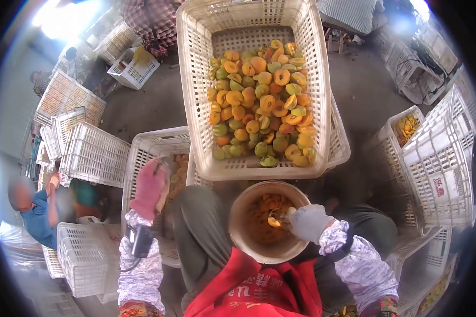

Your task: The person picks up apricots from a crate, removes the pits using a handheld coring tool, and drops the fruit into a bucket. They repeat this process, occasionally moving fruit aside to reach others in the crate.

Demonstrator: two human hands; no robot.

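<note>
My right hand (309, 222), in a pale grey glove, is closed over the right rim of a round white bucket (238, 232). Something small and shiny shows at its fingertips, and I cannot tell what it is. Against it is an orange piece of fruit (274, 222); more orange pieces lie inside the bucket, which stands between my knees. My left hand (150, 187), in a pink glove, is over the low crate (135, 153) at the left, where fruit halves lie. Its fingertips are smeared. Ahead, a large white crate (188, 105) holds many green and orange halved fruits (259, 105) resembling apricots.
The large crate rests on another crate (341, 137). White crates (95, 153) are stacked at the left, beside a person in a blue shirt (39, 219). More crates (439, 169) lean at the right, one with orange fruit (407, 127). A person in checked clothing (148, 21) is at the back.
</note>
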